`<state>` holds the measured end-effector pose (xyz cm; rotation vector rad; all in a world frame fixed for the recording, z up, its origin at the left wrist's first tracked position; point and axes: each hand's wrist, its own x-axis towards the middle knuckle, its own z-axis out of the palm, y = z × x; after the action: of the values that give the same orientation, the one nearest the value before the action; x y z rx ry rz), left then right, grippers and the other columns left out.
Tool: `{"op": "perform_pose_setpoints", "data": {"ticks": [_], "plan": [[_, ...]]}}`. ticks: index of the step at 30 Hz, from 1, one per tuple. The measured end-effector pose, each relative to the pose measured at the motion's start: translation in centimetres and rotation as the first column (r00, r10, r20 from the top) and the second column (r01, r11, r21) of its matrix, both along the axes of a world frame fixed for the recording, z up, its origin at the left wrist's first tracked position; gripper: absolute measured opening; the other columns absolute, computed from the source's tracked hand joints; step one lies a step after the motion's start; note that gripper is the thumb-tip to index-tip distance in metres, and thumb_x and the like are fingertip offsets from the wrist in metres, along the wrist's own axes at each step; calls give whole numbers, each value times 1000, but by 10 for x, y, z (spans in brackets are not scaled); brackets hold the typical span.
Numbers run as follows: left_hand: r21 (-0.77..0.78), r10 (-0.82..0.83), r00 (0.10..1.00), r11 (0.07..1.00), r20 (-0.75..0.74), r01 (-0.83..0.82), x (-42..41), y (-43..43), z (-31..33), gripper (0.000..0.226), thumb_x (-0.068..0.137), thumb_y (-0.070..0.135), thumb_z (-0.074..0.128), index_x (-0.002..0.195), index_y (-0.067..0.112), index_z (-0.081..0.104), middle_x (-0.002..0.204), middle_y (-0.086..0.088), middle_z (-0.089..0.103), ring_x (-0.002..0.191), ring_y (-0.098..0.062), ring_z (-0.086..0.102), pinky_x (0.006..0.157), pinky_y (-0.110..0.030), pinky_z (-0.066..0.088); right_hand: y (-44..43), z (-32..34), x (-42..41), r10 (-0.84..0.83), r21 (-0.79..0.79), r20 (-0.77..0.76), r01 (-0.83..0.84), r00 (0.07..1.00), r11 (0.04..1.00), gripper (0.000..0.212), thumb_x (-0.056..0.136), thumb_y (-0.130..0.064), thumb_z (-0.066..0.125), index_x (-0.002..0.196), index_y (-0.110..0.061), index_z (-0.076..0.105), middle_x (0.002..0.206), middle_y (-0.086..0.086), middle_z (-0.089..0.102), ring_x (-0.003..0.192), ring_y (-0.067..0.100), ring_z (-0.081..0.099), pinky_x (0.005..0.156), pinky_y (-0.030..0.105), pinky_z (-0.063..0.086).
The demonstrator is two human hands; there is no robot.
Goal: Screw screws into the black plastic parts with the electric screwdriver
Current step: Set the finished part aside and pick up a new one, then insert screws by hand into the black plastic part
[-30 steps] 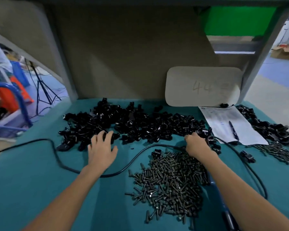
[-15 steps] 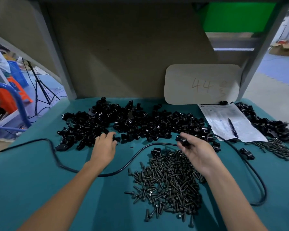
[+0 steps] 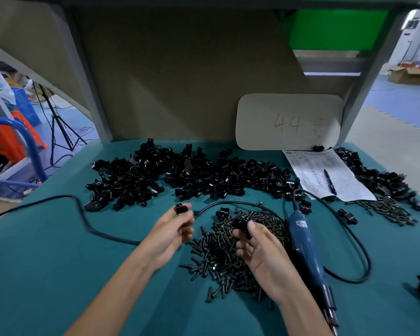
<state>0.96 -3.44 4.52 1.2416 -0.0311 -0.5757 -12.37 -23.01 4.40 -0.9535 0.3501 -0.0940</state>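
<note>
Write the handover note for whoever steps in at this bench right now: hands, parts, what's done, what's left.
Left hand: pinches a black part at its fingertips.
Right hand: holds a second black part above the screw pile.
Electric screwdriver: lies on the teal table just right of the screws; neither hand is on it.
Heap of black parts: behind the screws.
Done: one part is picked up in each hand.
Left: take a screw, pick up the screwdriver, drive the screw in, then work through the heap.
</note>
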Motion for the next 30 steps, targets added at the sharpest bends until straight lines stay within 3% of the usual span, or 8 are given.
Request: {"op": "perform_pose_setpoints", "data": {"ticks": [6,7,8,9,13,18,24,30], "plan": [[302,-153,959,950,238,76,-17,0,2,43,90,54,62,118,22,66,68,-1,63,60,-14,58,63,-25,46,4,-14,-7,13,118,40,-18,999,993,24,90,-10,64,114,-7,63,99,16,71,72,17,60,64,29,53],[342,-161,951,937,263,64,-19,0,3,51,85,65,59,117,27,68,71,24,46,58,-17,55,64,-25,44,2,-16,-8,17,141,52,-24,999,990,31,91,-9,63,122,-8,67,98,14,71,73,17,60,63,29,54],[367,-170,943,928,286,56,-21,1,3,56,81,72,56,116,31,69,107,6,36,63,-18,55,68,-25,44,0,-17,-9,19,152,66,-29,998,988,36,91,-9,62,127,-12,70,98,12,71,74,17,61,64,29,55],[369,-175,938,928,299,55,-23,0,1,56,80,74,55,116,33,69,78,28,47,69,-16,56,72,-27,46,-2,-18,-11,22,159,83,-35,996,987,38,92,-8,62,128,-16,71,100,11,71,76,17,63,65,29,55],[291,-169,952,952,255,91,-32,-6,-5,40,99,48,48,119,20,68,108,-4,70,92,-16,65,87,-36,56,-3,-18,-11,76,159,149,-100,986,982,41,94,-6,65,132,-21,69,110,9,72,83,17,66,70,29,56],[459,-296,893,881,339,118,-49,-12,-10,34,90,71,40,119,60,52,102,12,62,88,2,56,82,-24,45,-1,-20,-11,117,87,175,-133,978,987,44,97,-9,61,138,-24,64,108,8,70,82,15,63,73,28,56],[539,-455,742,829,493,150,-54,-19,-4,31,99,46,58,129,55,53,124,14,62,113,-2,59,102,-36,49,3,-16,-13,83,-58,143,-76,986,995,55,78,-28,87,130,-28,69,103,5,66,76,11,57,69,25,52],[532,-521,707,812,477,239,-57,-24,-3,52,95,49,63,144,39,50,139,11,59,130,-7,54,110,-42,44,10,-14,-13,117,-209,126,-89,985,974,32,92,-26,66,123,-25,74,134,1,69,126,16,62,105,35,50]]}}
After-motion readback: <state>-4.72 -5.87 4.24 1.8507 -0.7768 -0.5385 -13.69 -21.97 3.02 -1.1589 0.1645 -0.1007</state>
